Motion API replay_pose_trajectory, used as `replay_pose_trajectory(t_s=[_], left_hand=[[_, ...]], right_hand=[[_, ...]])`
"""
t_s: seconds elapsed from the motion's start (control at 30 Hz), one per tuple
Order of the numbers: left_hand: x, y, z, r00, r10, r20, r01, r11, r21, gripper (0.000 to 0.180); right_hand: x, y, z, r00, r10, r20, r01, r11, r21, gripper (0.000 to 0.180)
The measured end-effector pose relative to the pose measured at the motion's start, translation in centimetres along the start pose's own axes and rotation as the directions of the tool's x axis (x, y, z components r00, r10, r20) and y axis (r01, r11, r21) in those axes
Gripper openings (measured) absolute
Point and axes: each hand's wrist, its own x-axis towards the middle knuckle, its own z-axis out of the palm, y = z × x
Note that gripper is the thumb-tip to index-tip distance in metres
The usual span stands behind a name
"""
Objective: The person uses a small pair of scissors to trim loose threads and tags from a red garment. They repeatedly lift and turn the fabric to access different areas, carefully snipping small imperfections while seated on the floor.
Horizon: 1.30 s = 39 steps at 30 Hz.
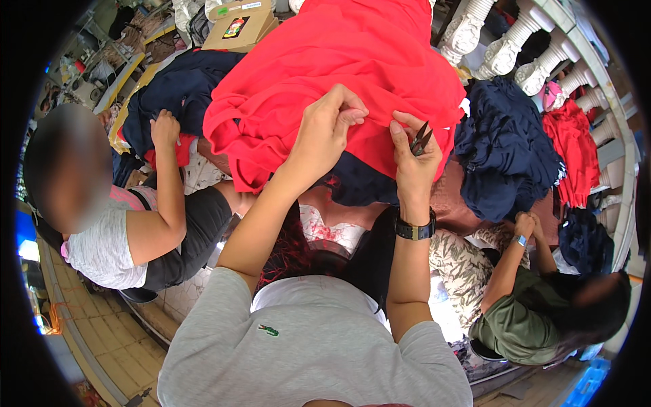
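Note:
A large pile of red fabric (352,54) lies in front of me, with a navy piece of cloth (363,182) showing below its near edge. Over the red fabric, my left hand (324,132) is closed in a pinch; whatever its fingertips hold is too small to make out. Just to the right, my right hand (412,171) is closed around small dark thread snips (421,140), blades pointing up. Its thumb and forefinger reach toward the left hand, and a gap separates the two hands.
To the left a person (108,237) handles navy garments (183,88). Another person (536,315) works at the right beside a navy fabric heap (505,149). A cardboard box (239,28) sits at the back left. White balusters (502,54) line the far right, near more red cloth (571,152).

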Motion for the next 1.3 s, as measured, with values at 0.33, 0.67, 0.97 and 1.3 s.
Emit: replay_pose_trajectory(t_s=[0.33, 0.67, 0.97, 1.3], left_hand=[[-0.2, -0.8, -1.8, 0.995, -0.095, -0.035, 0.059, 0.827, -0.56, 0.007], [0.2, -0.7, -0.4, 0.967, 0.254, -0.031, -0.232, 0.921, 0.315, 0.012], [-0.6, 0.5, -2.0, 0.998, -0.046, -0.031, 0.051, 0.983, 0.175, 0.006], [-2.2, 0.4, -1.7, 0.979, -0.201, 0.013, 0.201, 0.972, -0.117, 0.008]], right_hand=[[0.3, 0.3, -0.1, 1.0, -0.006, 0.01, 0.006, 1.0, 0.016, 0.015], [0.8, -0.9, -0.1, 0.996, 0.073, 0.056, -0.076, 0.996, 0.052, 0.019], [1.1, -1.3, 0.4, 0.998, 0.03, 0.051, -0.032, 0.999, 0.036, 0.02], [-1.9, -3.4, 1.3, 0.964, 0.149, 0.221, -0.129, 0.986, -0.106, 0.026]])
